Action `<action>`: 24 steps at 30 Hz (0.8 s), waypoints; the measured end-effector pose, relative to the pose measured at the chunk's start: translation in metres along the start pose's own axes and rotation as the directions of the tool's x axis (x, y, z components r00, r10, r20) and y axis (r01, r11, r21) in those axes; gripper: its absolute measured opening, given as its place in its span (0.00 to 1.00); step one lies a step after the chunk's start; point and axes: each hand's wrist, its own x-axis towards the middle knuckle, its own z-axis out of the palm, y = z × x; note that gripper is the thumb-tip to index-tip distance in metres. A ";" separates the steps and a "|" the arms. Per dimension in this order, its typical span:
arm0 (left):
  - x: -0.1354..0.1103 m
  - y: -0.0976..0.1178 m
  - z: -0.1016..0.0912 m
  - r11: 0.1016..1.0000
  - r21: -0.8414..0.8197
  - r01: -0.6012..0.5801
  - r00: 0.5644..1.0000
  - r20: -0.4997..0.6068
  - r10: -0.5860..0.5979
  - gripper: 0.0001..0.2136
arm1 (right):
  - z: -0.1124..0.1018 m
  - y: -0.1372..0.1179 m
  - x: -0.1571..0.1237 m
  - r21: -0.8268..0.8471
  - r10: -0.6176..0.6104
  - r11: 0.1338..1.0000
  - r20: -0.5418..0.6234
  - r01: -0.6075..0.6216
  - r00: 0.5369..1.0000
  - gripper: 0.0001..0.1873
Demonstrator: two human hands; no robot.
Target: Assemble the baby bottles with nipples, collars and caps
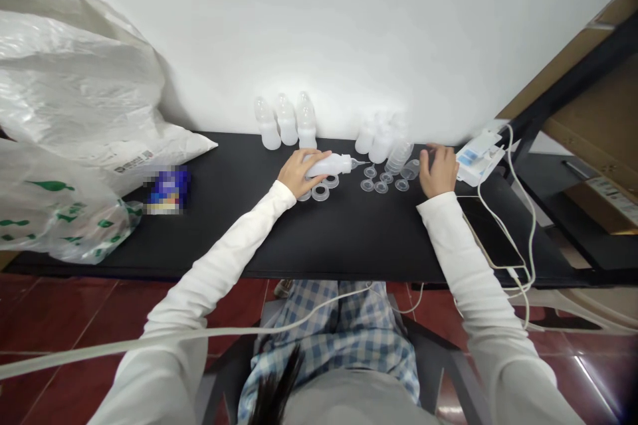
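My left hand is wrapped around a white feeding bottle, tilted on its side over the table. The bottle's clear pointed teat points right. Under and beside this hand lie several translucent rings. In front of the bottle's tip, several clear nipple-like discs are spread on the table. At the right, my right hand has its thumb and fingers apart, with nothing visible between them. Next to it are a clear cap and a stack of clear caps.
Three capped bottles stand against the wall; several white bottles are farther right. Plastic bags and a blue packet occupy the left. A phone, white cables and a white box lie right on the black table.
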 end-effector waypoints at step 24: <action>0.005 0.065 0.024 0.667 -0.633 0.393 0.906 0.141 -0.400 0.25 | 0.027 -0.113 -0.030 0.093 -0.462 0.881 -0.041 0.464 0.886 0.39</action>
